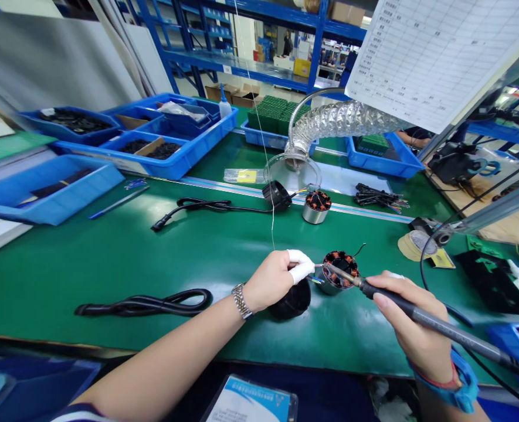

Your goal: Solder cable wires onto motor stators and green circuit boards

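Observation:
My right hand (411,319) grips a soldering iron (421,316), its tip touching the copper-wound top of a motor stator (337,281) in a metal ring. Wearing white finger covers, my left hand (281,278) pinches a thin wire close to the iron's tip. A fine solder strand (265,155) hangs from above and runs down to that hand. Below my left hand is a black round cap (292,302), partly covered, with coloured leads. A black cable (149,303) lies coiled to its left. Farther back stand a second stator (316,208) and another black cap (277,195) with its cable.
A foil exhaust duct (347,120) with a clear round hood (292,171) comes down behind the stators. Blue bins (184,158) line the back and left. A bundle of black leads (376,196) lies right of centre. A paper sheet (435,53) hangs at upper right.

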{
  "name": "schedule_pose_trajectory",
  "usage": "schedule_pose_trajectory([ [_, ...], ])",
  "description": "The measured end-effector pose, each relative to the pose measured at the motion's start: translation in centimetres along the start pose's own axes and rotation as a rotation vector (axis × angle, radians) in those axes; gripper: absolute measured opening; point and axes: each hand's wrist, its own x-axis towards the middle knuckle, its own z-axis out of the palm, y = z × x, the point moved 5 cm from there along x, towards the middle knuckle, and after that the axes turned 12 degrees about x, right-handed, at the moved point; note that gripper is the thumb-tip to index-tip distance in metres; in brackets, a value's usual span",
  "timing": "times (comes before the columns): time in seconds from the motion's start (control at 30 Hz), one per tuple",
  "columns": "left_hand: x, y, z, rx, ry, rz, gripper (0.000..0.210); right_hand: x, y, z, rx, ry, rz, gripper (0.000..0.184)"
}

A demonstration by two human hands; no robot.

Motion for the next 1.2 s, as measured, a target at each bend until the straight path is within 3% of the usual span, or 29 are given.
schedule_pose_trajectory([
  [0.7,0.5,-0.1,-0.1,0.014,0.028,0.065,0.017,0.9,-3.0,1.0,-0.073,-0.123,-0.152,0.019],
  [1.2,0.6,0.0,-0.2,0.027,0.029,0.082,0.017,1.0,-3.3,0.8,-0.120,-0.119,-0.165,0.019],
])
